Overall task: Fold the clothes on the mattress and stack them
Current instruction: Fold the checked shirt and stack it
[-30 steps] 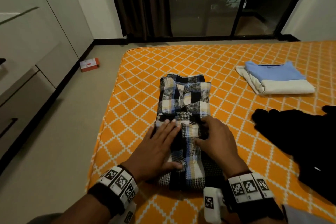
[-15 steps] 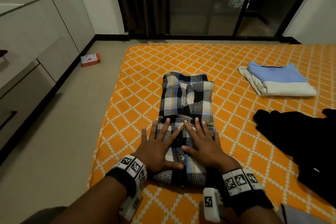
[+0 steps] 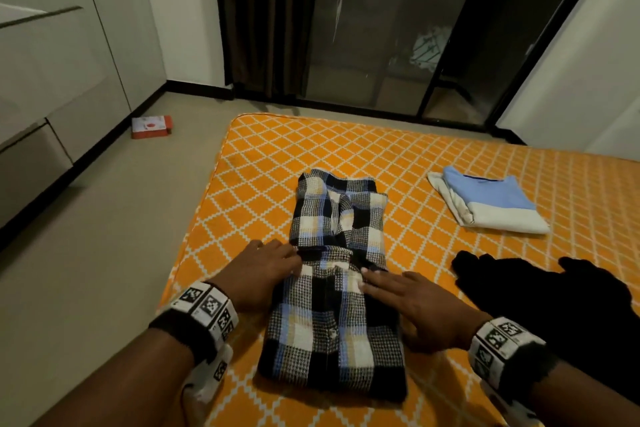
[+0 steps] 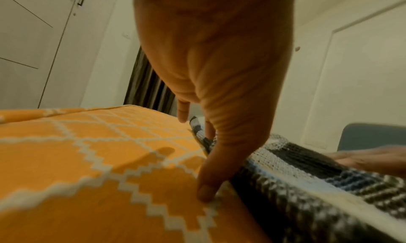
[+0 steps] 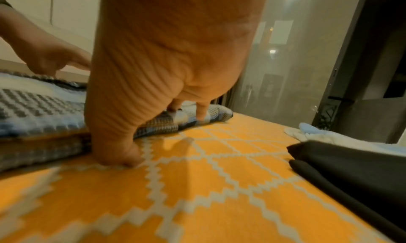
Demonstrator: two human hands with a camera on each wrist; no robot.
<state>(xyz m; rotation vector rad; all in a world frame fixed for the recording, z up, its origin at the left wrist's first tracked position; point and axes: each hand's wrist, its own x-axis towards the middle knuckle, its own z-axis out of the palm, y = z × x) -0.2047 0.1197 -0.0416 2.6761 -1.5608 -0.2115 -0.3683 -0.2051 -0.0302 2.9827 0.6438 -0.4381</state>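
The plaid shirt [image 3: 337, 274] lies folded into a long strip near the mattress's [image 3: 263, 156] left edge, its near half doubled over the far half, so a step runs across its middle. Your left hand [image 3: 258, 274] lies at the shirt's left edge by that step, fingers extended onto the cloth; in the left wrist view the thumb reaches down to the mattress beside the fold, and you cannot tell whether it pinches the edge. Your right hand [image 3: 412, 308] lies flat and relaxed at the right edge, fingertips on the cloth, thumb down against the mattress, holding nothing.

Judging by this, you are setting up the last fold or squaring the sides. The waffle weave looks thick and springy, so if you lift only the top layer the sleeve tucked beneath may slide out and the strip will open. Lift unevenly and the bundle will skew.

The folded blue and white stack [image 3: 488, 199] sits well apart toward the far right of the mattress. The carry there passes over or beside the loose black garment [image 3: 554, 302] just right of your right hand; a trailing hem could snag it. An orange box [image 3: 152, 127] lies on the floor beyond the left edge.
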